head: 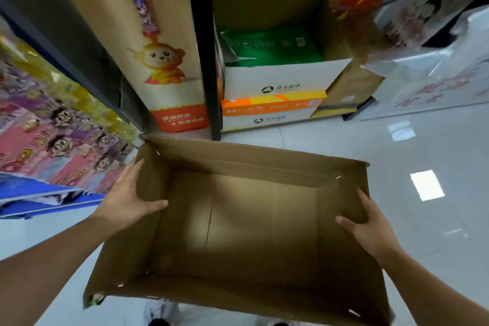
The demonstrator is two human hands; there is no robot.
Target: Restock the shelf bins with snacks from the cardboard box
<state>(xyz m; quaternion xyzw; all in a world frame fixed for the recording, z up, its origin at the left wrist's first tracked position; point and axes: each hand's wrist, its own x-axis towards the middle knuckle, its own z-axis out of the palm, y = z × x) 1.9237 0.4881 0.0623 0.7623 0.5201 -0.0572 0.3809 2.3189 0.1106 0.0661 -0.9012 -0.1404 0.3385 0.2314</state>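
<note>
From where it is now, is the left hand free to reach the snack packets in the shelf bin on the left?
Probably not yet: the left hand grips the left wall of the empty brown cardboard box. Once it lets go, the pink and purple snack packets lie close beside it, nothing between.

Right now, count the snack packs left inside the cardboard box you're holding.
0. The cardboard box shows only its bare bottom; left hand and right hand grip its side walls. The near wall hides a strip of the floor, so something flat could sit there.

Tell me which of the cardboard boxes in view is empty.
The plain brown box held by both hands, left hand and right hand. Its bare bottom shows; the white box behind holds green packs.
</note>
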